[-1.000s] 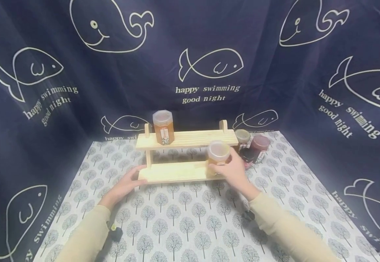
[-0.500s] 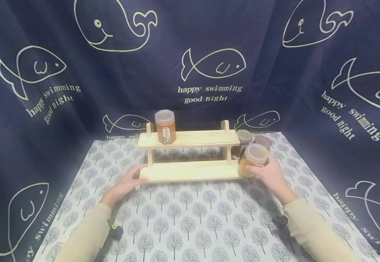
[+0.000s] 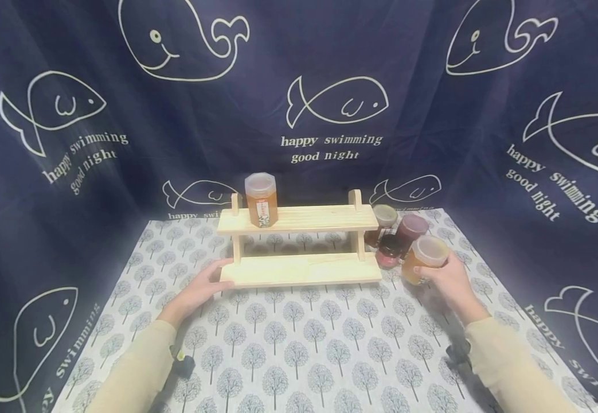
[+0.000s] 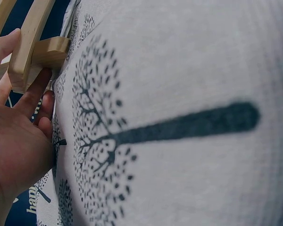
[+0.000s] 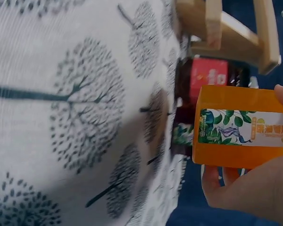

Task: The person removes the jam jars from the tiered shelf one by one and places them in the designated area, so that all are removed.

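Note:
A two-tier wooden shelf rack (image 3: 299, 271) stands at the back of the table. My left hand (image 3: 199, 288) holds the left end of its lower board, and the left wrist view shows thumb and fingers around the wood (image 4: 26, 56). To the right of the rack, my right hand (image 3: 456, 285) grips an octagonal jar of orange-amber contents (image 3: 418, 265) with a pale lid. Its white label with green leaves (image 5: 247, 128) shows in the right wrist view. A similar amber jar (image 3: 262, 202) stands on the upper board, towards the left.
Beside the rack's right end stand a dark jar with a pale lid (image 3: 381, 221), a purplish-red jar (image 3: 411, 229) and a small black-lidded jar (image 3: 389, 252). A tree-print cloth (image 3: 296, 355) covers the table. Behind hangs a dark blue fish-print curtain (image 3: 329, 34).
My right hand has carried the amber jar from the right end of the lower board out to the right, past the rack. The left hand keeps its place on the rack.

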Tool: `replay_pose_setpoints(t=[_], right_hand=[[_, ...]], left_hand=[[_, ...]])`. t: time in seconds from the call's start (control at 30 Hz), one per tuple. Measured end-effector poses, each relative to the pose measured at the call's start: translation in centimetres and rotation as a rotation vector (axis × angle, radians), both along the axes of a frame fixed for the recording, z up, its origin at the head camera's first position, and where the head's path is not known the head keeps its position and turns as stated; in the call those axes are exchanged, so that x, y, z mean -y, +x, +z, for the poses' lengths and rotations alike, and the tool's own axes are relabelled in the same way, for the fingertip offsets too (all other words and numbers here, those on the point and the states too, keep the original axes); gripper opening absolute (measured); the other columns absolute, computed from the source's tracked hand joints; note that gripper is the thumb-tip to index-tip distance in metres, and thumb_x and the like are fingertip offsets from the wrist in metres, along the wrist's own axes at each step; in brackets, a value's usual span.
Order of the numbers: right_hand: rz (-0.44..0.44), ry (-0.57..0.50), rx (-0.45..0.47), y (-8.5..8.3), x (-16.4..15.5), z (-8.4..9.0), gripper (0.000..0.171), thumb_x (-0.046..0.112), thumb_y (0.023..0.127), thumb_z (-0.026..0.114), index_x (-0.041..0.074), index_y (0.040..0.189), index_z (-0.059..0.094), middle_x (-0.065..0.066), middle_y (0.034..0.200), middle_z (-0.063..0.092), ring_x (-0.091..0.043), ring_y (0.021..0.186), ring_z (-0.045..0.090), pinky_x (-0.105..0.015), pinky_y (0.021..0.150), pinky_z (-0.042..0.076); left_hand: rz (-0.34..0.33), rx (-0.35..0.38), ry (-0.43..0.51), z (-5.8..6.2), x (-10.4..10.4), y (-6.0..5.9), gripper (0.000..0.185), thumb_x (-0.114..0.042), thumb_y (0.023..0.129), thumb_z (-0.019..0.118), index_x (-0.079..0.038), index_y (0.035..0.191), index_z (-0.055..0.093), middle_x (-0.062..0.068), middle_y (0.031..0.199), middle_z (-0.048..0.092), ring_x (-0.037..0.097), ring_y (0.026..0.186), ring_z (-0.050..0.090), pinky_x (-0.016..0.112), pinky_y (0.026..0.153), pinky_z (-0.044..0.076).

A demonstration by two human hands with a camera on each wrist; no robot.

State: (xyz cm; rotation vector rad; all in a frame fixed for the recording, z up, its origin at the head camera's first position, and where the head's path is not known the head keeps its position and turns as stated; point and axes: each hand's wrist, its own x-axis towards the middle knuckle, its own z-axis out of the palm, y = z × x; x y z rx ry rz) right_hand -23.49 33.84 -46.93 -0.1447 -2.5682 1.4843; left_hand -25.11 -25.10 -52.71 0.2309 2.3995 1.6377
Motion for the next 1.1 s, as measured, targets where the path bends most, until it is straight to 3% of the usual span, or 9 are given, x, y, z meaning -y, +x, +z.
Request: replay_pose_setpoints(t=[0.17,0.4,0.57,0.7,0.93,1.0,1.1], right_hand=[[0.002,-0.054,0.022,-0.8,-0.6,-0.6,0.087,0.008,0.081,0.080,0.001,0.154,0.032,-0.023,0.137,0.051,-0.011,0.107,0.051,-0.062,0.109,0.036],[0.010,-0.062,0.051,-2.0,-1.3,-1.5,0.086,0.006,0.081,0.078,-0.004,0.152,0.032,-0.028,0.140,0.048,-0.036,0.122,0.048,-0.063,0.110,0.034],[0.010,-0.068,0.061,-2.7,-1.6,-2.0,0.086,0.005,0.081,0.077,-0.003,0.153,0.031,-0.029,0.142,0.047,-0.043,0.128,0.045,-0.064,0.112,0.032],[0.011,-0.077,0.065,-2.8,-1.8,-2.1,0.087,0.005,0.080,0.077,0.001,0.154,0.032,-0.026,0.142,0.048,-0.037,0.125,0.048,-0.063,0.112,0.032],[0.047,-0.095,0.053,-3.1,-1.9,-2.1,0.086,0.006,0.080,0.079,0.001,0.153,0.033,-0.022,0.136,0.051,-0.009,0.108,0.051,-0.060,0.112,0.034],[0.068,-0.107,0.055,-3.1,-1.9,-2.0,0.089,0.005,0.081,0.079,0.000,0.154,0.030,-0.021,0.137,0.050,-0.008,0.109,0.050,-0.061,0.113,0.032],[0.087,-0.116,0.090,-2.9,-2.1,-1.8,0.094,0.010,0.082,0.081,0.002,0.157,0.024,-0.022,0.142,0.046,-0.023,0.121,0.050,-0.063,0.114,0.028]], left_hand=[[-0.003,0.003,0.007,0.0,0.1,0.0,0.072,-0.046,0.087,0.076,-0.033,0.150,0.043,0.001,0.157,0.041,0.031,0.145,0.032,0.067,0.118,0.012],[0.009,0.007,-0.004,0.0,0.0,0.2,0.073,-0.047,0.086,0.076,-0.034,0.150,0.043,0.000,0.157,0.040,0.031,0.147,0.030,0.066,0.118,0.010],[0.012,0.004,-0.015,0.2,-0.1,0.2,0.074,-0.048,0.086,0.076,-0.033,0.150,0.042,0.000,0.157,0.040,0.031,0.146,0.031,0.066,0.118,0.011],[0.014,-0.003,-0.022,0.4,-0.3,0.1,0.074,-0.048,0.086,0.076,-0.033,0.151,0.042,0.001,0.157,0.039,0.031,0.147,0.030,0.065,0.119,0.012],[0.006,-0.008,-0.026,0.8,-0.1,0.2,0.074,-0.044,0.088,0.076,-0.031,0.152,0.040,0.003,0.160,0.036,0.033,0.149,0.026,0.068,0.117,0.010],[0.005,-0.007,-0.034,0.8,-0.1,0.2,0.074,-0.045,0.089,0.075,-0.032,0.152,0.040,0.003,0.160,0.036,0.033,0.149,0.025,0.068,0.117,0.010],[0.003,-0.003,-0.035,0.6,-0.1,0.2,0.074,-0.046,0.088,0.075,-0.033,0.152,0.040,0.002,0.159,0.037,0.033,0.149,0.026,0.068,0.118,0.010]])
